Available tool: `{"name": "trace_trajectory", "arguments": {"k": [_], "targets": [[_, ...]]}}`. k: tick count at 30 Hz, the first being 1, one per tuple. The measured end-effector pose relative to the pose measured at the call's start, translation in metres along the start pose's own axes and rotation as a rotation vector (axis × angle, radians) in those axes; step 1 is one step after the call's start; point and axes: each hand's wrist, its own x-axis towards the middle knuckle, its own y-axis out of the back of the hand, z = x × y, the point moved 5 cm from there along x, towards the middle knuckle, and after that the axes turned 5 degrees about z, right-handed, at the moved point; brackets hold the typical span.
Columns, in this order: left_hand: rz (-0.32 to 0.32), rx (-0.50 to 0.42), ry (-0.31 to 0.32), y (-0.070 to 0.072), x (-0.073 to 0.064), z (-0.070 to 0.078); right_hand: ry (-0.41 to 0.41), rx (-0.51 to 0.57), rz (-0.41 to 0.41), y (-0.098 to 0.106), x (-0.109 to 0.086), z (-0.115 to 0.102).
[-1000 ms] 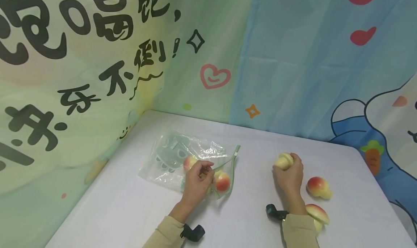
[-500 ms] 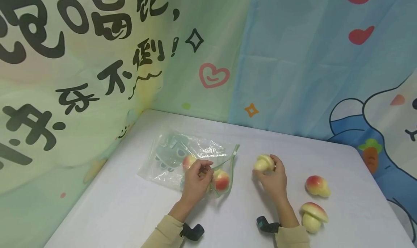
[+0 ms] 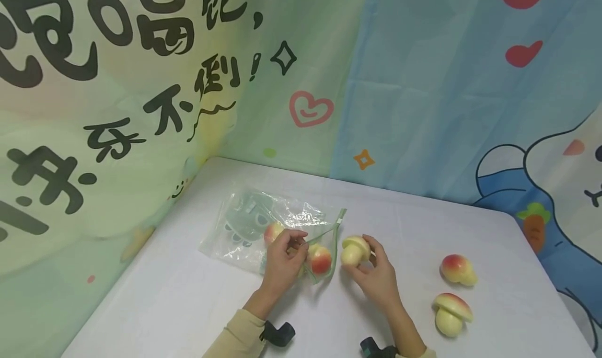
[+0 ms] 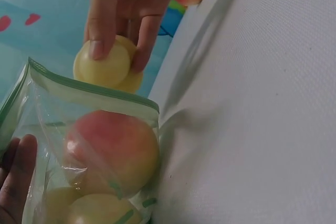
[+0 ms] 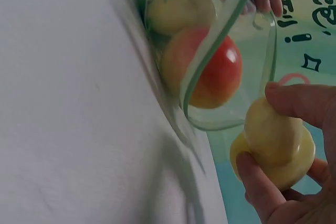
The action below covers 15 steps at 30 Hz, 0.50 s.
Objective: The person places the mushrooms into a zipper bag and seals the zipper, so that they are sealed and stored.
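Note:
My right hand (image 3: 376, 277) holds a pale yellow toy mushroom (image 3: 355, 249) between thumb and fingers, just right of the bag's mouth. In the right wrist view the mushroom's (image 5: 273, 140) stem points up toward the bag's green rim. My left hand (image 3: 284, 256) grips the edge of a clear zip bag (image 3: 240, 253) with a green zip strip, keeping the mouth apart. Inside the bag, near the opening, lies a red-and-yellow toy mushroom (image 4: 113, 150), with paler ones beneath it in the left wrist view. Another reddish cap (image 3: 273, 233) shows deeper in the bag.
Two more toy mushrooms lie on the white table (image 3: 188, 305) at the right: one on its side (image 3: 457, 269), another (image 3: 451, 314) nearer the front. A printed cloth backdrop (image 3: 423, 112) stands behind the table and along its left side.
My right hand has carried the pale mushroom leftward, from the right part of the table to beside the bag's mouth. My left hand and the bag have stayed in place.

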Motion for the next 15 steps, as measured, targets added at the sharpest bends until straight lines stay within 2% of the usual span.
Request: {"name": "trace_trajectory", "arguments": {"k": [6, 15], "targets": [[0.017, 0.004, -0.016, 0.000, 0.001, 0.003, 0.005, 0.090, -0.070, -0.014, -0.011, -0.001], [0.019, -0.006, -0.006, 0.001, -0.001, 0.002, 0.115, 0.165, -0.103, -0.030, -0.014, -0.002]]}}
